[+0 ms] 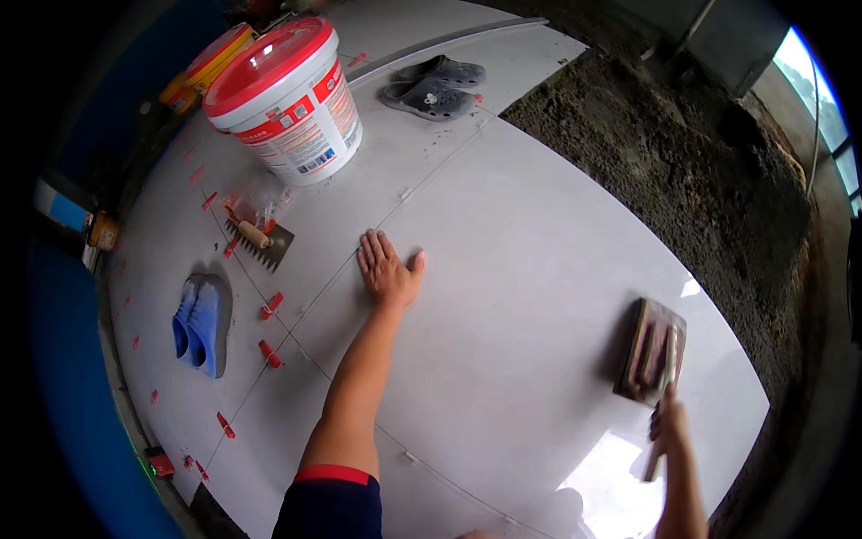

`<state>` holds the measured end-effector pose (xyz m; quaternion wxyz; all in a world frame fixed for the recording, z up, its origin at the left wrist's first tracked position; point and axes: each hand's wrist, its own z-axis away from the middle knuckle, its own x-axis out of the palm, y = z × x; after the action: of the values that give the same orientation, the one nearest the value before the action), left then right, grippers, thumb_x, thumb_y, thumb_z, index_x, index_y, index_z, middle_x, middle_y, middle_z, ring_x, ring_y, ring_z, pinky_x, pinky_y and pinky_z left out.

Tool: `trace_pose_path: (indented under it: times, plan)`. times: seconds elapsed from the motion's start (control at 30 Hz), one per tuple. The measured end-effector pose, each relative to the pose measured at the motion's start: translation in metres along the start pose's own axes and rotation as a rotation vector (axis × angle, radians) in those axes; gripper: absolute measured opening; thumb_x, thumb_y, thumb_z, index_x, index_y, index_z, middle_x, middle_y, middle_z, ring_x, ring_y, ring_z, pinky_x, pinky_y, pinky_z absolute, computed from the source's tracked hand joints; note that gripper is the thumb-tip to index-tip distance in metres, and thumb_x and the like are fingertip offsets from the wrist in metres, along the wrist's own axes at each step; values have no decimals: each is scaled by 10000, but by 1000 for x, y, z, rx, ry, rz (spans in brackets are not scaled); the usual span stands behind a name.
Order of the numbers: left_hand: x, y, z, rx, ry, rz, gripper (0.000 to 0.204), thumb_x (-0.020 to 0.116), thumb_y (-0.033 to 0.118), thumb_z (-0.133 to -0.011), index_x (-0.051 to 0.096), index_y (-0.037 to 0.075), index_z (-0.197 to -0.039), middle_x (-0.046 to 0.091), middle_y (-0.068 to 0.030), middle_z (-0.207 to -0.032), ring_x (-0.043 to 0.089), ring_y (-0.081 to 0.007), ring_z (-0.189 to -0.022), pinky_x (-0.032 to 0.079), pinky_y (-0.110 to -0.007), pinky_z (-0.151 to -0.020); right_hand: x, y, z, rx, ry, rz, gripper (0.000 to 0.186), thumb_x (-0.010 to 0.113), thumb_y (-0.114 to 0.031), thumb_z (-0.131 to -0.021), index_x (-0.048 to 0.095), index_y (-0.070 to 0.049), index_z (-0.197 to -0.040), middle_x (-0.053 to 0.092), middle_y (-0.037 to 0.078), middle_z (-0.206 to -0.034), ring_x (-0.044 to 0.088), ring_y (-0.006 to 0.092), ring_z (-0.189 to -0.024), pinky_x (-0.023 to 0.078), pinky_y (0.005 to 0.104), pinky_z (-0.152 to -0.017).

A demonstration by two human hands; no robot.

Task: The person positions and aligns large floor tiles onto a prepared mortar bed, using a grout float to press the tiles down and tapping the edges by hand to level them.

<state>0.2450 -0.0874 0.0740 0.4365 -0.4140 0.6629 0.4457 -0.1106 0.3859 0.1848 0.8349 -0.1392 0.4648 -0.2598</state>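
Note:
My left hand (391,274) lies flat on a large glossy light-grey floor tile (521,269), its fingertips beside the joint line and the thumb spread. Nothing is in it. At the right, my right hand (667,424) is wrapped round the handle of a mallet with a broad, flat rectangular head (645,359). The head is over the right part of the same tile, with a dark shadow beside it; whether it touches the tile I cannot tell. Hand and mallet are slightly blurred. Small pale clips (411,456) stand in the joints.
A white bucket with red lid (310,117) stands at far left, grey clogs (435,90) beside it. A notched trowel (269,244), red wedges (269,353) and blue shoes (202,323) lie at left. Dark rough mortar (664,153) borders the tile's right edge.

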Motion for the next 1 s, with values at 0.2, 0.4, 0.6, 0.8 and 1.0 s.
trace_pose_path:
  times: [0.2, 0.4, 0.6, 0.8, 1.0]
  plan:
    - [21, -16, 12, 11, -256, -227, 969, 487, 625, -941, 240, -103, -1530, 244, -265, -1614, 205, -377, -1517, 120, -500, -1244, -204, -89, 58, -166, 104, -228, 621, 493, -723, -935, 603, -113, -903, 426, -36, -519, 359, 91, -332, 259, 260, -323]
    - [-5, -78, -4, 127, 89, -335, 933, 399, 682, -972, 300, -62, -1527, 277, -228, -1611, 221, -362, -1511, 159, -482, -1236, -140, -89, 138, -401, 586, -660, 606, 423, -751, -947, 507, -157, -860, 391, -23, -557, 384, 107, -410, 338, 276, -379]
    - [-13, -96, 4, 134, 82, -316, 947, 368, 704, -973, 295, -61, -1526, 263, -218, -1612, 231, -370, -1499, 174, -475, -1233, -15, 23, 111, 262, -69, -199, 633, 403, -667, -997, 504, -103, -728, 449, 31, -548, 420, 178, -407, 379, 375, -398]
    - [1, -105, -11, 186, 69, -328, 959, 387, 705, -968, 304, -75, -1520, 280, -244, -1597, 254, -379, -1489, 192, -479, -1227, -240, -47, 133, -351, 29, -153, 576, 503, -658, -971, 559, -103, -829, 480, -21, -606, 445, 84, -474, 376, 260, -430]
    - [19, -128, -8, 148, 49, -258, 998, 351, 747, -954, 291, -65, -1531, 277, -241, -1602, 261, -383, -1487, 209, -478, -1226, -148, -91, 147, -569, 696, -593, 569, 317, -651, -1032, 494, -129, -890, 380, -25, -552, 341, 102, -403, 325, 293, -370]
